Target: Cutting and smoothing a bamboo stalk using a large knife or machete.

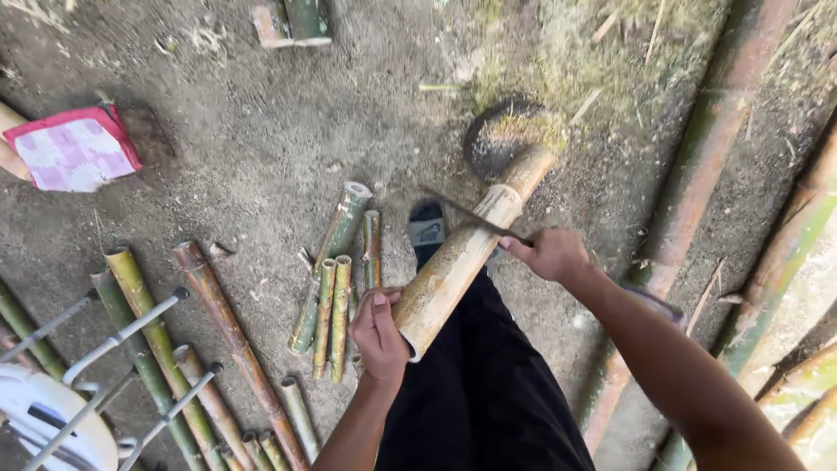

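My left hand grips the near end of a pale yellow bamboo section that slants up to the right, its far end resting on a dark round stump. My right hand is shut on the handle of a thin dark blade laid across the bamboo near its upper node. A black-trousered leg and a sandalled foot lie under the bamboo.
Split green bamboo strips lie left of the foot. Several longer bamboo poles lie at lower left beside a white metal frame. A pink cloth sits at far left. Long bamboo culms run along the right.
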